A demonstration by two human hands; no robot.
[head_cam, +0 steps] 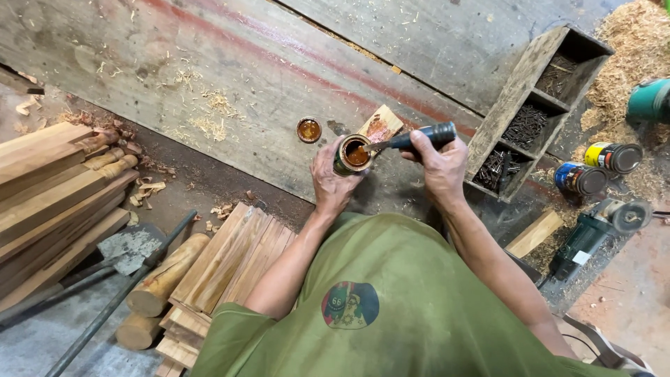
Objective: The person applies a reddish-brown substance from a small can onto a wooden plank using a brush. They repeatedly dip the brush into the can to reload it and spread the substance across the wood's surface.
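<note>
The person wore an olive-green short-sleeved shirt with a round, multicoloured emblem printed on its front; both forearms and both hands were bare, without gloves or a watch

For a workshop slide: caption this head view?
Left hand steadies small tin; right hand dips black-handled tool into it.

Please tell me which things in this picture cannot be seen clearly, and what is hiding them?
- Head view: the side of the small can is covered by the left hand.
- The tool's tip is sunk in the brown liquid; the right hand covers part of its grip.
- The green machine is cut off by the right edge.
- The wooden tray's contents are too small to identify surely.
- The person's lap and feet are hidden under the green shirt.
</note>
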